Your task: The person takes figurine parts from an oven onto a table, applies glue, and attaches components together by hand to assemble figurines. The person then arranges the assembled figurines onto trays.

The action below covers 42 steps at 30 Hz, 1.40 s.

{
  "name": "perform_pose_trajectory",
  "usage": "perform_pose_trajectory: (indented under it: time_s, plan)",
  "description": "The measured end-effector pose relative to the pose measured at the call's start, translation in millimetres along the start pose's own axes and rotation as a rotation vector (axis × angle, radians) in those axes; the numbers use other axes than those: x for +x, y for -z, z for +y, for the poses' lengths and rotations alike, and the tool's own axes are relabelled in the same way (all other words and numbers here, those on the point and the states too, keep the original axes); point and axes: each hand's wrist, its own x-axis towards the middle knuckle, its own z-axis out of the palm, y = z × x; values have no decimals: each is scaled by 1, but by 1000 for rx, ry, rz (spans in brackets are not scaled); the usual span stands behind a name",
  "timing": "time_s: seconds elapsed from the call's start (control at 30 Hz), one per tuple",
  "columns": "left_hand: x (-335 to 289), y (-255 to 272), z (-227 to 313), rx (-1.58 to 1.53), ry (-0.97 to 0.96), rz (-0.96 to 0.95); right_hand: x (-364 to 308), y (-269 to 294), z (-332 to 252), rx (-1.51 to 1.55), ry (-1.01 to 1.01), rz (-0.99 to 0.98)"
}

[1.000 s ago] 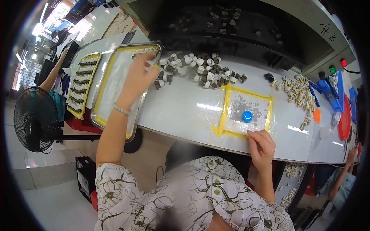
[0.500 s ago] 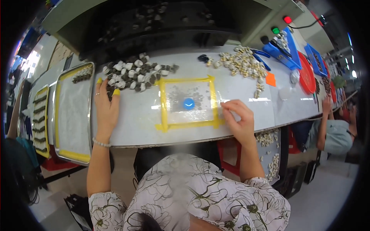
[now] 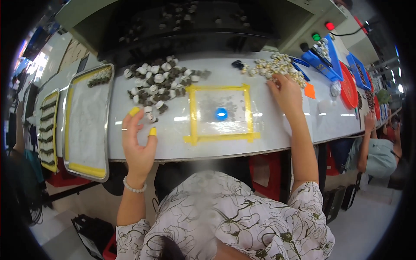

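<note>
My left hand [image 3: 139,145] has its thumb and fingers apart, with yellow covers on the thumb tip and one fingertip. Just beyond them lies a small white-and-dark part [image 3: 149,115], at the near edge of a heap of similar white-and-dark parts [image 3: 155,78]. My right hand [image 3: 287,93] reaches to the near left edge of a pile of small cream-and-gold parts [image 3: 277,66]. Its fingers are bent together at the pile, and whatever is between the tips is hidden. Between my hands, a blue round piece [image 3: 221,114] sits inside a yellow-taped rectangle [image 3: 194,113] on the table.
Left stands a lined metal tray [image 3: 89,125] with a cluster of parts at its far end. Blue bins [image 3: 323,65], a red round tray [image 3: 349,89] and an orange square [image 3: 309,91] lie at right. A dark-fronted machine [image 3: 186,32] stands behind. Another person [image 3: 376,154] sits far right.
My right hand has moved from beside the taped rectangle away to the cream-and-gold pile. My left hand has drawn back toward me from the white-and-dark heap. The view has shifted slightly.
</note>
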Motion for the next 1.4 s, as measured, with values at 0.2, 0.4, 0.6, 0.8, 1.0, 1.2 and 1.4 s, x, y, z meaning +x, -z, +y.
perform_pose_trajectory:
  time_s: [0.2, 0.4, 0.6, 0.8, 1.0, 1.2, 1.4]
  plan:
    - [-4, -2, -2, 236, -117, -5, -26, 11, -19, 258, 35, -68]
    - [13, -12, -10, 357, -29, -20, -64, 11, -47, 543, 94, -238]
    - [4, -10, -12, 243, -181, -161, -73, 12, -58, 539, 171, -122]
    - [-2, -11, 9, 307, -279, -331, -70, 9, -61, 501, 147, -109]
    - [1, -8, -2, 301, -216, -320, -64, 13, -77, 599, 254, -135]
    - [3, -13, -2, 206, -144, -252, -55, 13, -99, 544, 376, -243]
    - [-9, -27, 13, -755, 259, -212, -44, 10, -106, 424, 515, -257]
